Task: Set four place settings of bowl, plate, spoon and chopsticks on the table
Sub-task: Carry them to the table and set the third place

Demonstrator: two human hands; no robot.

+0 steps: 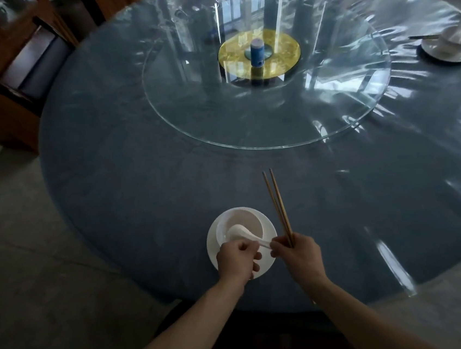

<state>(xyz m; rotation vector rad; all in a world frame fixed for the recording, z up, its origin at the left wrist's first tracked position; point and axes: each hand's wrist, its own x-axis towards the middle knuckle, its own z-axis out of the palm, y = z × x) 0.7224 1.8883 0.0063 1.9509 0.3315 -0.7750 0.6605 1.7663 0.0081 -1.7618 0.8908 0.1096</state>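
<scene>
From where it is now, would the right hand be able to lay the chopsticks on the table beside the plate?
Probably yes. The right hand holds the chopsticks just right of the plate, and the table there looks bare.

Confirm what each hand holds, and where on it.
Right hand grips the pair of brown wooden chopsticks at their near ends. Left hand seems to pinch the white ceramic spoon by its handle end.

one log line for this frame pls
left hand: holds spoon in bowl | right hand: grips chopsticks | bowl on plate | setting incomplete
</scene>
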